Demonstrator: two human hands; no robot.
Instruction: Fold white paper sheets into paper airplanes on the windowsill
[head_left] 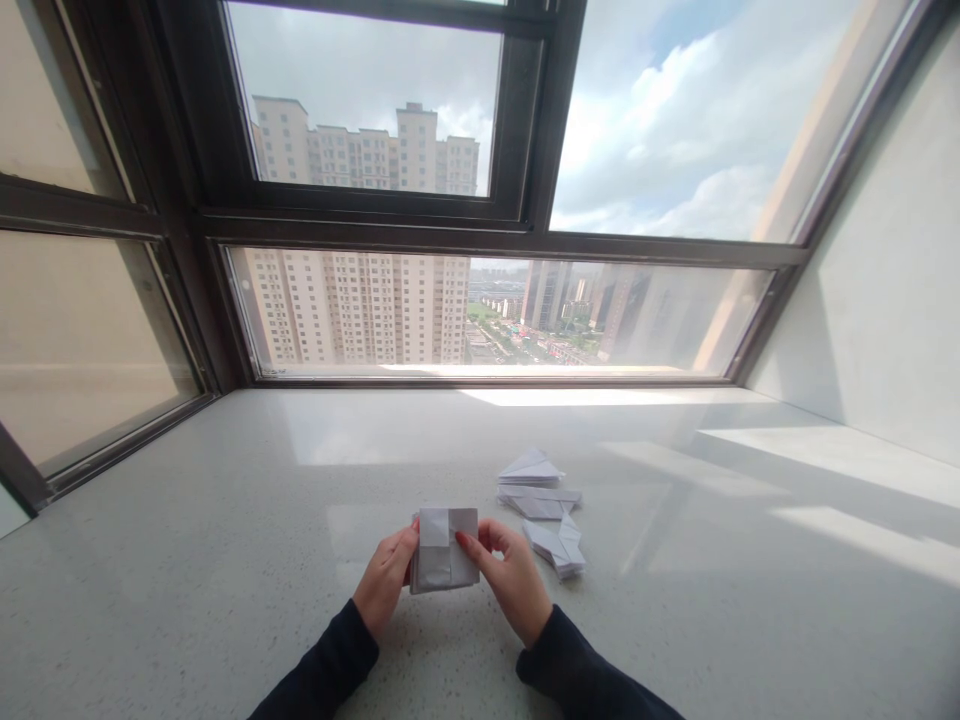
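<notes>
A square of folded white paper (436,565), several layers thick, is held up between my two hands above the pale counter. My left hand (387,574) grips its left edge, with the thumb at the upper left corner and the other fingers mostly hidden behind. On the right edge, my right hand (512,575) pinches the square, its thumb lying on the front face near a central vertical crease. Just beyond my right hand lie several folded white paper pieces: a pointed one (530,466), a flat long one (538,500) and an angular one (556,548).
The speckled white counter (187,540) runs out to a dark-framed window (495,240). A second window pane (82,340) stands at the left, and a white wall (892,270) closes the right side. Patches of sunlight fall across the counter's right part.
</notes>
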